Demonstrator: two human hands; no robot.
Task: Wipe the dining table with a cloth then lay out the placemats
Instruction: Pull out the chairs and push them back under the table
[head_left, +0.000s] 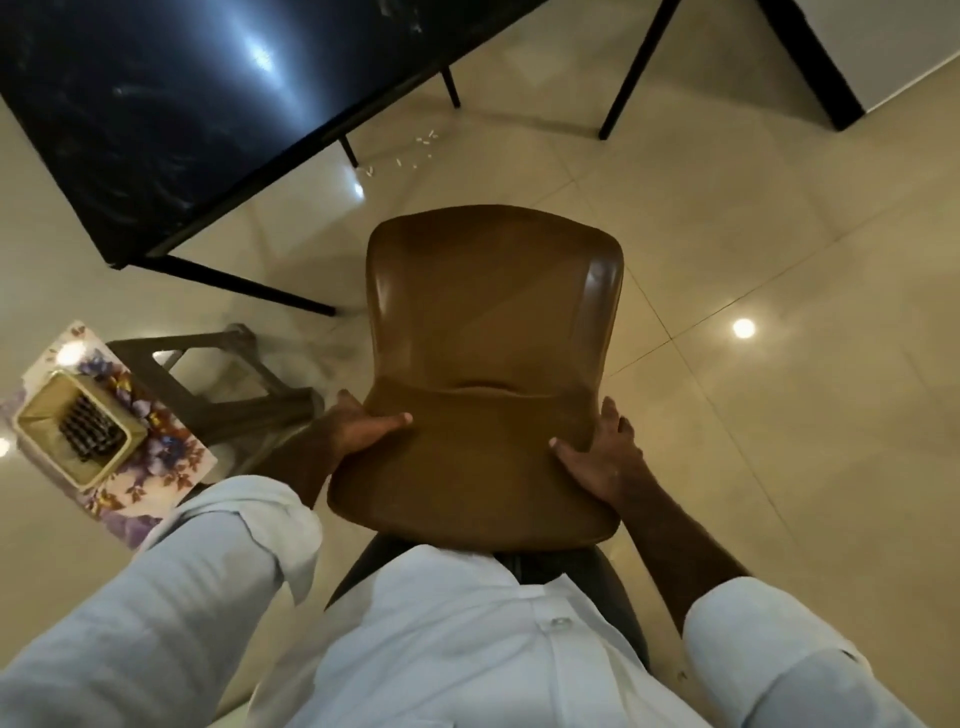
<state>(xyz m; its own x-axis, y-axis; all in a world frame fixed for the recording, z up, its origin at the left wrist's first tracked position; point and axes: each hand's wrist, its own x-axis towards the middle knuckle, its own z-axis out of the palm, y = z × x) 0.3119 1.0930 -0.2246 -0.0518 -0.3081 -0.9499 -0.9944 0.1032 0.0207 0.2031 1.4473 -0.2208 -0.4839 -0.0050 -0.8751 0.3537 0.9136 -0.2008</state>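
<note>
**Both hands clamped on a chair back, dining table up and to the left**

Gripping the brown chair (493, 322) by its backrest from behind, one hand to each side. On the left edge, the left hand (358, 431): thumb laid flat across the front face, fingers tucked behind the shell and out of sight. On the right edge, the right hand (597, 457): thumb pressed to the front face, fingers curled over the rim. Pale rolled sleeves on both forearms, a pale shirt front low in the view, the top of the backrest just in front of it. Impossible to tell whether the chair is lifted or standing on its legs.

Seat turned away from the body and toward the dining table (156, 104), yet apart from it, with floor showing between the seat front and the table corner. Black glossy top, a bright glare across it, thin black legs underneath, all filling the upper left.

Just beside the left hand, a grey-brown stool (223, 374). Lying on it, at the lower left, a floral placemat (171, 452); hard to say whether a single mat or a stack. Resting on the placemat, a beige tray (47, 415) holding something dark and ribbed, too blurred to name.

All around, beige tiled floor (779, 467). Near a table leg, a scatter of small white bits (410, 156). At the upper right, dark furniture legs (634, 67), well apart from the chair.
</note>
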